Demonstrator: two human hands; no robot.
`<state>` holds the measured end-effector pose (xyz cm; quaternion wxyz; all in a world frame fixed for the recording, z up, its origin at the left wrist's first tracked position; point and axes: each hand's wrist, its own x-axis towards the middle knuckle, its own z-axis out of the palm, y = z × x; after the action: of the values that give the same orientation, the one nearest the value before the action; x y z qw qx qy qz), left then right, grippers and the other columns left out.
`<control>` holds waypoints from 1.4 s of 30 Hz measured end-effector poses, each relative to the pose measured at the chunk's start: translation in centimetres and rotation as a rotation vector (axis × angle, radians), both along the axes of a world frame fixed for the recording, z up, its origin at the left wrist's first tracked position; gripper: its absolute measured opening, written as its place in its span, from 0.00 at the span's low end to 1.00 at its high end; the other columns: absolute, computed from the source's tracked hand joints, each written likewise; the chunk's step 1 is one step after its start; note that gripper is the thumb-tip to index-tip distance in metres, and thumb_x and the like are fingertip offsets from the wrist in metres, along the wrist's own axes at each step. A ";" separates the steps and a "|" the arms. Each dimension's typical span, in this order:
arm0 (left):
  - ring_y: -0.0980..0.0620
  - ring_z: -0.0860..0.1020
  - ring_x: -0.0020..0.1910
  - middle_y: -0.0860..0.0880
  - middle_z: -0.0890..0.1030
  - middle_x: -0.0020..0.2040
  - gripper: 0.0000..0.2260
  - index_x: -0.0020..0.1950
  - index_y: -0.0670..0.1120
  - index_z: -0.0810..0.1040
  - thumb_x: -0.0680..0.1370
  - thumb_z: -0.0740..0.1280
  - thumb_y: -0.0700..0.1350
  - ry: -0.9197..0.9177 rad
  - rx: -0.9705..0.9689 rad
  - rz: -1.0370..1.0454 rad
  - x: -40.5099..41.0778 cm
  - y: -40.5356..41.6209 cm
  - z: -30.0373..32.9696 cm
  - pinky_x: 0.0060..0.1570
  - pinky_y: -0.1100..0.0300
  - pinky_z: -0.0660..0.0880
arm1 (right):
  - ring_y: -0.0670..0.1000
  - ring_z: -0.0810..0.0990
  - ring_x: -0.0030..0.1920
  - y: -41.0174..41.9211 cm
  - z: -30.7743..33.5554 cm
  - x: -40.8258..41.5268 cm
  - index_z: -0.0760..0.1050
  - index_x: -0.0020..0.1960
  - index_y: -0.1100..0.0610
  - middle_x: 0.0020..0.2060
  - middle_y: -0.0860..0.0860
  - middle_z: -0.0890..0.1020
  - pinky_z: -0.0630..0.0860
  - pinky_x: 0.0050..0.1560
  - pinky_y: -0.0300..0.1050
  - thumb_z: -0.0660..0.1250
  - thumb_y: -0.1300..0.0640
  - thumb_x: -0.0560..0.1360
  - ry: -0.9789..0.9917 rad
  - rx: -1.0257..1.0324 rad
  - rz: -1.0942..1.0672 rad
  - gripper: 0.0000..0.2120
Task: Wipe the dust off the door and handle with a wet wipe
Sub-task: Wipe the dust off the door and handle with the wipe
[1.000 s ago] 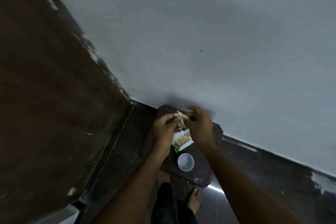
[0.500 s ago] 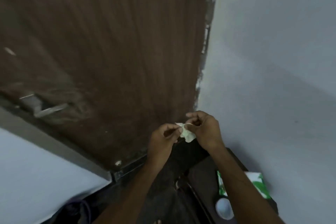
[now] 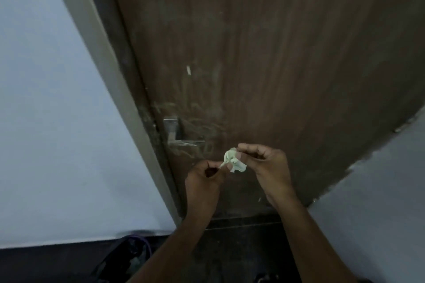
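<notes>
A dark brown wooden door (image 3: 264, 57) fills the upper middle of the head view, with pale dusty smears near its metal lever handle (image 3: 181, 138). In front of the door, just right of and below the handle, both hands hold a small crumpled pale green wet wipe (image 3: 233, 161). My right hand (image 3: 266, 167) pinches the bunched part of the wipe. My left hand (image 3: 204, 177) pinches a thin corner of it. The wipe is apart from the door and the handle.
A grey door frame (image 3: 99, 57) runs down the door's left side, with a pale wall (image 3: 46, 122) beyond it. Another pale wall (image 3: 379, 202) stands at the right. A dark bag with a purple strap (image 3: 128, 253) lies on the dark floor at the lower left.
The view has swung from the small table and the wall round to the door, so the handle is now near centre. Both hands have kept hold of the wipe and pulled it slightly apart.
</notes>
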<state>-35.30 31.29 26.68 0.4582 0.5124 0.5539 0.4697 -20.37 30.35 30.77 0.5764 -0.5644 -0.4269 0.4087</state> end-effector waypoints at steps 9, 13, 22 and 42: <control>0.53 0.87 0.46 0.53 0.88 0.44 0.06 0.49 0.51 0.88 0.78 0.71 0.43 -0.163 -0.049 0.103 -5.1 2.8 -0.4 0.48 0.50 0.83 | 0.39 0.81 0.58 4.6 -1.6 -7.0 0.80 0.63 0.50 0.54 0.38 0.85 0.78 0.58 0.35 0.72 0.55 0.76 -0.151 -0.081 0.351 0.16; 0.52 0.87 0.44 0.52 0.89 0.43 0.06 0.50 0.55 0.87 0.74 0.75 0.51 -0.201 -0.069 0.145 -5.9 2.5 -1.5 0.44 0.56 0.83 | 0.37 0.81 0.57 5.4 -2.7 -6.9 0.79 0.59 0.40 0.53 0.33 0.84 0.77 0.55 0.30 0.72 0.57 0.75 -0.189 -0.094 0.378 0.16; 0.61 0.86 0.45 0.60 0.88 0.45 0.09 0.50 0.62 0.87 0.71 0.74 0.59 -0.055 -0.009 0.311 -5.5 3.9 -1.6 0.46 0.58 0.84 | 0.36 0.81 0.47 8.7 -2.4 -6.6 0.82 0.45 0.38 0.47 0.36 0.81 0.76 0.42 0.26 0.75 0.55 0.72 -0.378 -0.008 0.352 0.11; 0.53 0.86 0.46 0.51 0.88 0.45 0.12 0.48 0.51 0.88 0.78 0.66 0.53 -0.314 0.046 0.457 -6.1 8.3 0.7 0.46 0.58 0.82 | 0.40 0.82 0.52 13.2 -0.3 -10.9 0.82 0.59 0.58 0.53 0.47 0.82 0.80 0.48 0.32 0.72 0.59 0.75 -0.578 0.375 0.294 0.13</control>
<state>-41.38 39.63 27.40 0.4087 0.3052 0.5666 0.6471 -31.25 43.51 30.45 0.4607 -0.4738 -0.7160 0.2252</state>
